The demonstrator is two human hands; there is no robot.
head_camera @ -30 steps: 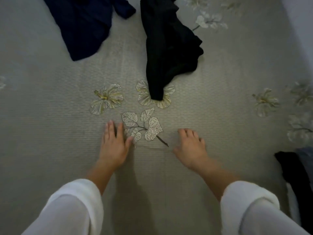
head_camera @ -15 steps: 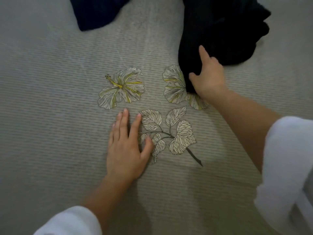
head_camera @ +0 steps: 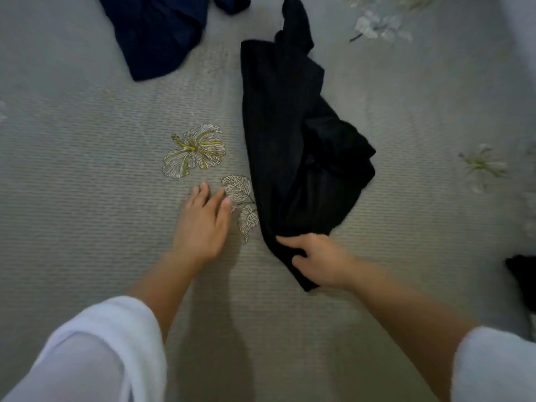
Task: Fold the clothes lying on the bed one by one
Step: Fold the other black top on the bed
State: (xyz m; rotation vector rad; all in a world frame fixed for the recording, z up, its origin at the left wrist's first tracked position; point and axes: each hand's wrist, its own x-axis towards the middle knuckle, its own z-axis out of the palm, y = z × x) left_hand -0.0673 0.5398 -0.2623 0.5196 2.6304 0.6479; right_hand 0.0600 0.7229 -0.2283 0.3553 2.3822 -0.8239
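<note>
A crumpled black garment (head_camera: 293,146) lies stretched along the grey bedspread (head_camera: 87,169), right of centre. My right hand (head_camera: 317,262) grips its near end, fingers curled round the cloth. My left hand (head_camera: 203,224) rests flat on the bedspread just left of the garment, fingers straight, holding nothing. A dark blue garment (head_camera: 156,33) lies unfolded at the top left.
The bedspread carries an embroidered flower (head_camera: 194,150) and leaves beside my left hand. More black cloth (head_camera: 522,277) shows at the right edge. White flower prints (head_camera: 377,24) mark the far right of the bed.
My right hand reached up to the black garment, took hold of its near end and drew it toward me. My left hand stayed flat on the bedspread.
</note>
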